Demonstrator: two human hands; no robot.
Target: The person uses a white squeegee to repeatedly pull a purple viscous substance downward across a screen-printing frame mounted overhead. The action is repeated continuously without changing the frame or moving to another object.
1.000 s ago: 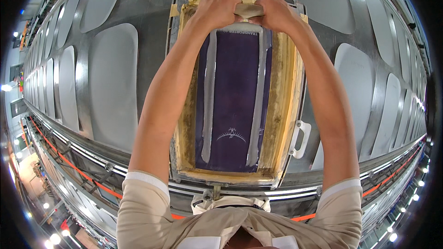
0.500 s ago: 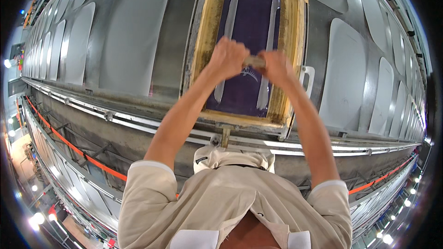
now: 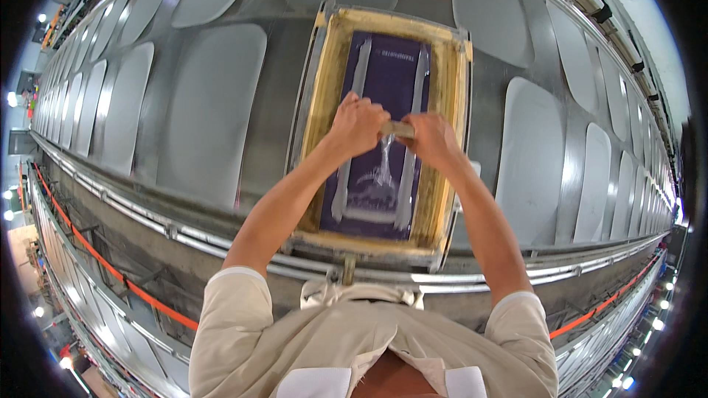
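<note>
A printing screen (image 3: 459, 103) with a yellowed, stained frame lies across the long table in front of me. Its dark purple mesh panel (image 3: 383, 77) has grey ink strips along both long sides. Over the panel's middle, my left hand (image 3: 355, 127) and my right hand (image 3: 434, 138) are closed around the wooden handle of a squeegee (image 3: 398, 129). Only the handle's middle shows between my fists; the blade is hidden. Nearer to me, a glossy pale streak (image 3: 384, 166) and a grey ink smear (image 3: 372, 203) lie on the panel.
Rows of rounded grey fabric pieces (image 3: 214, 99) lie flat along the table (image 3: 273, 96) on both sides. A metal rail (image 3: 479, 280) runs along its near edge. Behind it stretches an orange line (image 3: 147, 291). A white handle (image 3: 472, 173) sits at the frame's right side.
My hands and the squeegee have moved toward the far end relative to the screen. Grey ink now shows across the panel's near end. The whole view has shifted, with the screen lower in it.
</note>
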